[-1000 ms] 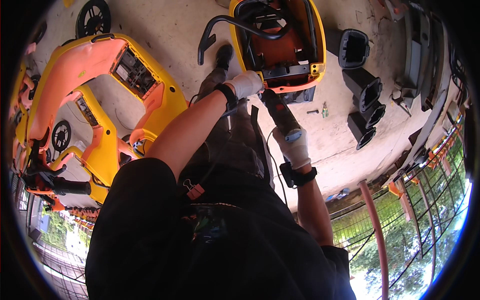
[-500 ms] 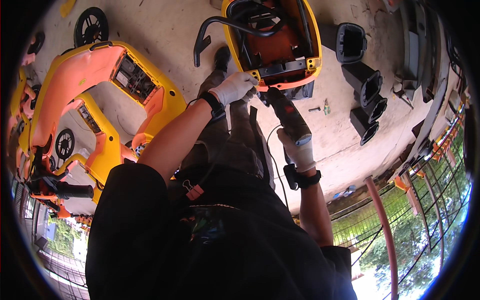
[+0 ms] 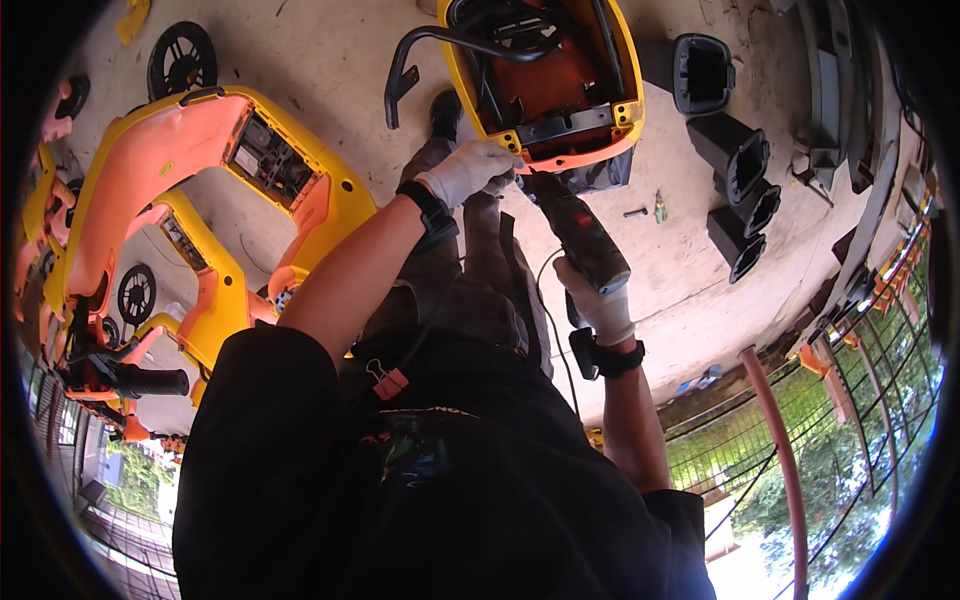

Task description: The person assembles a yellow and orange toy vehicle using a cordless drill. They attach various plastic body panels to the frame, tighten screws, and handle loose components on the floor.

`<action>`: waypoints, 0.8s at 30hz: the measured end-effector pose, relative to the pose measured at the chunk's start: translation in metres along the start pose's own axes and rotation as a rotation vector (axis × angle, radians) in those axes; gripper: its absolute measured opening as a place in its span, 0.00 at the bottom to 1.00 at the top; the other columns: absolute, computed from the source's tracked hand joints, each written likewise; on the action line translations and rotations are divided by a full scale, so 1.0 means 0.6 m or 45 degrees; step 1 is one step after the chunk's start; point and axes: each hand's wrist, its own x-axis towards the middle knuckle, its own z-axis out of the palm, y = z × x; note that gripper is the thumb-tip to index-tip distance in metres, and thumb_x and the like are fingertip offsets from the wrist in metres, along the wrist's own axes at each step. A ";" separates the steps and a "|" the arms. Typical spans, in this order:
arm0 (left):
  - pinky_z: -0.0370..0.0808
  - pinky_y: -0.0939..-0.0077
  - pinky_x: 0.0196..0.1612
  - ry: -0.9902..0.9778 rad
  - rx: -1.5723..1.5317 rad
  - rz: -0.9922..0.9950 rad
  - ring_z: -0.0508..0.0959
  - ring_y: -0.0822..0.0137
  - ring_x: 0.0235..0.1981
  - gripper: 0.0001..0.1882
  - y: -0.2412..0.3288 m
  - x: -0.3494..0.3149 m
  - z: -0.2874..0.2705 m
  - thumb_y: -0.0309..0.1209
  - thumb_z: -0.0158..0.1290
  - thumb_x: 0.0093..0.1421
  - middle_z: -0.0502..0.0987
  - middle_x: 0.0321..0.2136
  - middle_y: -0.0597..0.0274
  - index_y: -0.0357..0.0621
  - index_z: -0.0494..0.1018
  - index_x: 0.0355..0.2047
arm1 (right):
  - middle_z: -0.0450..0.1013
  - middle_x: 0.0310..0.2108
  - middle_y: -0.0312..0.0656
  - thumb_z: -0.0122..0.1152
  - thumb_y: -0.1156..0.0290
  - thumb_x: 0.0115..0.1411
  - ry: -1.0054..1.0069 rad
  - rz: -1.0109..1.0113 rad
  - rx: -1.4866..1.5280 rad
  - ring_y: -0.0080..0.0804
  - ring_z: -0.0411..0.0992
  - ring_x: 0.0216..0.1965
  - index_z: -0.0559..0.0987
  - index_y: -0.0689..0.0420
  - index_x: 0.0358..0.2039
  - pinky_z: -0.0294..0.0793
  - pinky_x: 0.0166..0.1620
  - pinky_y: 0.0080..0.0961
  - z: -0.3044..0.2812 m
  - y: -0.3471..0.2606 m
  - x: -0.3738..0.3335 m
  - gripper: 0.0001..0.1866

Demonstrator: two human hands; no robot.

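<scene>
My right hand (image 3: pixel 603 308), in a white work glove, grips a black power drill (image 3: pixel 588 240). The drill's front end points up and left, close to the front edge of a yellow and orange body shell (image 3: pixel 566 160). Beside that same edge, at the shell's near left corner, my gloved left hand (image 3: pixel 465 173) has its fingers closed and bent. What they pinch, if anything, is too small to make out. Inside the shell lie a red-brown bottom and dark parts; a bent black tube (image 3: pixel 440 38) reaches out to its left.
Larger yellow and orange vehicle bodies (image 3: pixel 340 215) with black wheels (image 3: pixel 183 62) stand at left. Several black hollow housings (image 3: pixel 738 165) lie on the concrete floor at right, near a small green-handled tool (image 3: pixel 660 207). A wire fence and a pink post (image 3: pixel 778 440) stand at lower right.
My left fingers have shifted slightly right along the shell's corner. The drill keeps nearly the same place below the edge, and the whole view has moved a little.
</scene>
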 end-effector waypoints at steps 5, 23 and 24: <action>0.76 0.81 0.34 -0.047 -0.054 0.043 0.76 0.75 0.29 0.11 -0.012 0.006 -0.008 0.24 0.47 0.66 0.78 0.31 0.64 0.35 0.77 0.43 | 0.77 0.24 0.39 0.67 0.72 0.53 -0.007 -0.032 0.035 0.26 0.74 0.25 0.80 0.60 0.36 0.73 0.31 0.26 0.004 -0.011 -0.002 0.11; 0.74 0.82 0.32 -0.177 -0.292 -0.001 0.74 0.74 0.26 0.08 -0.009 -0.008 -0.020 0.29 0.51 0.67 0.76 0.29 0.63 0.36 0.74 0.39 | 0.74 0.28 0.31 0.66 0.77 0.52 -0.059 -0.027 0.126 0.18 0.70 0.29 0.79 0.59 0.37 0.72 0.34 0.21 0.003 -0.039 0.001 0.10; 0.73 0.83 0.31 -0.212 -0.284 0.003 0.74 0.74 0.26 0.08 -0.009 -0.008 -0.022 0.30 0.51 0.67 0.76 0.28 0.64 0.36 0.74 0.39 | 0.74 0.28 0.31 0.66 0.77 0.52 -0.061 -0.029 0.124 0.19 0.71 0.29 0.79 0.59 0.37 0.72 0.35 0.22 0.003 -0.040 0.001 0.11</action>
